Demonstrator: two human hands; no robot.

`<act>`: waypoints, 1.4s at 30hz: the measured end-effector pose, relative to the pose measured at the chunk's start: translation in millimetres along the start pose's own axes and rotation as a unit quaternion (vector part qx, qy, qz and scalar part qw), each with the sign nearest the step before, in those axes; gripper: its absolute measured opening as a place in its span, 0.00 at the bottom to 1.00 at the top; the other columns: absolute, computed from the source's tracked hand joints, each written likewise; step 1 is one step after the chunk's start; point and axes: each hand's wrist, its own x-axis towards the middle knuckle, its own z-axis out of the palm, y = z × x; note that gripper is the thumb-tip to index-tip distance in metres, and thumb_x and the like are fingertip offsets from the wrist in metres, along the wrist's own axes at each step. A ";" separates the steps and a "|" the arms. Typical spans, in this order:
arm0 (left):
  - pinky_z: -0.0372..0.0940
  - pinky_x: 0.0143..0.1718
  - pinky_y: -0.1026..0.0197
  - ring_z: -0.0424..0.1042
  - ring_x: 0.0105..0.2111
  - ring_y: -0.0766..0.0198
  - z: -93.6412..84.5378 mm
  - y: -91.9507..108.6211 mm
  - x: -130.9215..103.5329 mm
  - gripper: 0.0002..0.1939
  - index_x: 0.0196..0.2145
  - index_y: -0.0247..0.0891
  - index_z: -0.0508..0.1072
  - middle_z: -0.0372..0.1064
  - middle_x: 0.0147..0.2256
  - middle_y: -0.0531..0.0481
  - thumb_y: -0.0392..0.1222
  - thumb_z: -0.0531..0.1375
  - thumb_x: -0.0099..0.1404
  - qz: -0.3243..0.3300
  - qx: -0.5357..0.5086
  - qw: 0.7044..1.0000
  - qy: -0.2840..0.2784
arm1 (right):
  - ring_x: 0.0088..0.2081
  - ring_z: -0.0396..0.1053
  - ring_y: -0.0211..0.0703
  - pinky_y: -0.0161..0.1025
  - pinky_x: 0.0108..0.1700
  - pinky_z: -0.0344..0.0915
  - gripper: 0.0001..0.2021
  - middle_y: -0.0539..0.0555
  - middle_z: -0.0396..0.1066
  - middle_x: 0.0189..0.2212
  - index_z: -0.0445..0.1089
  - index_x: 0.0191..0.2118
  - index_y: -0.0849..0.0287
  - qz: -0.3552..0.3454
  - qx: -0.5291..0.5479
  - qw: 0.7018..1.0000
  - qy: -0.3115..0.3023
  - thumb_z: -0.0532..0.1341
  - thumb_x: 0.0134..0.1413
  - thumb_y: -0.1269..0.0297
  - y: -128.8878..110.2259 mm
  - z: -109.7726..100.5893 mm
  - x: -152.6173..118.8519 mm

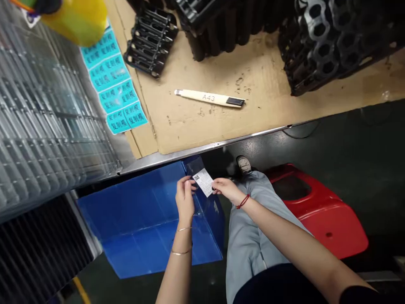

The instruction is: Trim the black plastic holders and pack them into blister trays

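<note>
A small white printed label [204,182] with a square code in its corner is held over the side of a blue box [133,202]. My right hand [225,188], with a red cord at the wrist, pinches the label's right edge; a small dark spot shows by the fingertips. My left hand [185,195] has its fingers bent together at the label's left edge, where the exact contact is hard to make out. On the cardboard-covered bench [190,131] above lies a cream-coloured pen-like tool [209,98] marked A43.
Black plastic racks [152,40] stand along the bench's far side, with a larger one [325,46] at right. Turquoise label sheets [118,93] and a yellow roll-like object [79,21] lie left, beside stacked clear trays [47,118]. A red stool [332,223] stands near my legs.
</note>
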 end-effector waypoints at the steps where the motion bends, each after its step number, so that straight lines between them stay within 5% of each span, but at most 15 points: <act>1: 0.69 0.34 0.61 0.72 0.30 0.62 0.0 2.9 -1.3 0.23 0.41 0.38 0.72 0.74 0.34 0.47 0.59 0.48 0.70 -0.005 -0.002 1.000 -0.028 | 0.39 0.75 0.42 0.44 0.42 0.76 0.12 0.54 0.75 0.43 0.72 0.48 0.62 0.008 0.005 1.000 -0.007 0.63 0.66 0.58 3.8 4.4 2.5; 4: 0.62 0.27 0.66 0.66 0.23 0.66 -1.8 8.6 0.7 0.21 0.27 0.40 0.68 0.66 0.23 0.54 0.61 0.57 0.62 -0.018 0.023 0.998 -0.055 | 0.40 0.75 0.43 0.44 0.42 0.76 0.13 0.55 0.75 0.44 0.72 0.49 0.62 0.022 -0.010 1.000 -0.020 0.63 0.67 0.58 12.0 14.8 6.3; 9: 0.54 0.24 0.67 0.59 0.21 0.68 -12.8 14.2 23.1 0.17 0.21 0.41 0.63 0.60 0.19 0.57 0.56 0.59 0.57 -0.037 0.102 0.993 -0.036 | 0.40 0.75 0.42 0.44 0.44 0.75 0.10 0.54 0.75 0.43 0.73 0.46 0.61 0.035 -0.061 0.998 0.007 0.63 0.67 0.59 20.3 15.7 2.2; 19: 0.55 0.25 0.66 0.61 0.21 0.66 -17.2 23.9 26.2 0.15 0.21 0.42 0.62 0.62 0.18 0.57 0.50 0.57 0.61 -0.014 0.223 0.972 -0.068 | 0.41 0.74 0.42 0.46 0.46 0.74 0.09 0.54 0.75 0.43 0.73 0.45 0.60 -0.030 -0.092 0.995 0.018 0.63 0.67 0.59 9.7 27.6 3.8; 31: 0.57 0.30 0.60 0.76 0.32 0.50 -7.8 47.1 56.7 0.07 0.26 0.42 0.75 0.77 0.28 0.43 0.44 0.60 0.59 -0.012 0.417 0.904 -0.097 | 0.38 0.74 0.40 0.43 0.42 0.75 0.09 0.53 0.75 0.41 0.73 0.44 0.60 0.020 -0.120 0.992 0.034 0.62 0.68 0.59 29.3 29.0 0.9; 42: 0.59 0.30 0.60 0.77 0.34 0.50 0.7 50.3 65.1 0.10 0.33 0.40 0.79 0.78 0.31 0.42 0.45 0.59 0.63 0.016 0.482 0.868 -0.119 | 0.38 0.74 0.40 0.43 0.42 0.75 0.10 0.53 0.75 0.41 0.73 0.44 0.60 0.024 -0.132 0.990 0.046 0.62 0.68 0.58 23.5 24.4 4.7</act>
